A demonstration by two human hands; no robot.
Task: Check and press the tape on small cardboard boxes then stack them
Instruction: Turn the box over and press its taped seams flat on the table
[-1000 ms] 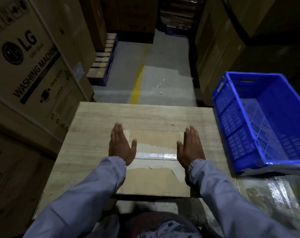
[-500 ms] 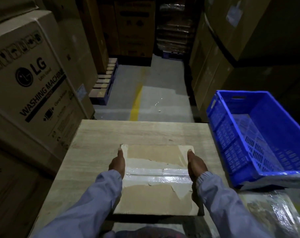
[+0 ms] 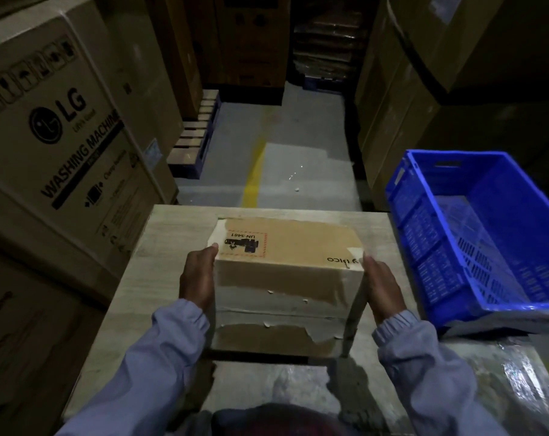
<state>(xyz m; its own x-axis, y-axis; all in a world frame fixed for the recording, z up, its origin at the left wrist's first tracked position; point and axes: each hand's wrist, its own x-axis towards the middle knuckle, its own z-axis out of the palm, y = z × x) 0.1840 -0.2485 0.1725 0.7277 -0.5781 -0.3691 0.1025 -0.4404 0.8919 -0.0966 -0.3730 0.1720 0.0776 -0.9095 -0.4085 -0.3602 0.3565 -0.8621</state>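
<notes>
Cardboard box (image 3: 285, 269) | left hand (image 3: 197, 278), right hand (image 3: 381, 287) grip its sides | wooden table (image 3: 172, 234) | stacked cartons (image 3: 62, 136)

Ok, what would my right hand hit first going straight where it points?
Probably nothing: the right hand lies along the cardboard box, only bare table shows ahead, the blue crate off to its right.

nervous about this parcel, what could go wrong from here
1. The box is held tipped up only by the left hand and right hand at its sides; it could slip.
2. Its tape looks torn, so flaps might open.
3. The UN 3481 label suggests batteries, so a drop may matter.
</notes>
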